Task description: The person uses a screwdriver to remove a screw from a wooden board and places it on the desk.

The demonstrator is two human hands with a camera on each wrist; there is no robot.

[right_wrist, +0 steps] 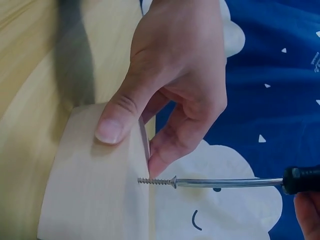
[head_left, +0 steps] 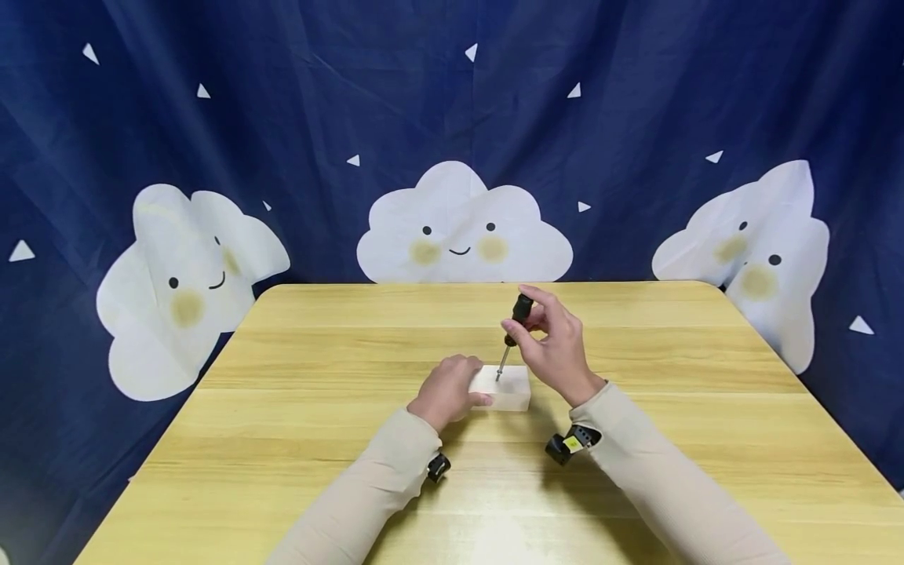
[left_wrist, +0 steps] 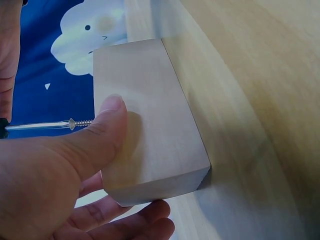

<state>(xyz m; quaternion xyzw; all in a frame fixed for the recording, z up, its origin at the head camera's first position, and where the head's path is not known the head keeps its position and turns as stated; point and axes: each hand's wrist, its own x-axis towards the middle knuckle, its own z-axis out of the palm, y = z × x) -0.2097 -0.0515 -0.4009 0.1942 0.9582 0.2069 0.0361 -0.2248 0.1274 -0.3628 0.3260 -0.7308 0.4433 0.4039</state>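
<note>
A pale wooden block (head_left: pixel 504 399) lies on the table, and the left hand (head_left: pixel 448 390) grips its left end, thumb on the near face (left_wrist: pixel 145 115). Above it the right hand (head_left: pixel 558 341) pinches the black handle of a screwdriver (head_left: pixel 521 308) between thumb and fingers. The shaft (right_wrist: pixel 230 183) slants down to a screw (right_wrist: pixel 157 181), whose head meets the driver's tip. In the right wrist view the screw's threads show outside the block; its point is at the block's top face. How deep it sits, I cannot tell.
The light wooden table (head_left: pixel 318 439) extends around the block. Behind it hangs a dark blue curtain (head_left: pixel 304 118) with smiling white clouds (head_left: pixel 462 227) and small triangles. Both wrists wear black cameras (head_left: pixel 438 468) near the sleeve cuffs.
</note>
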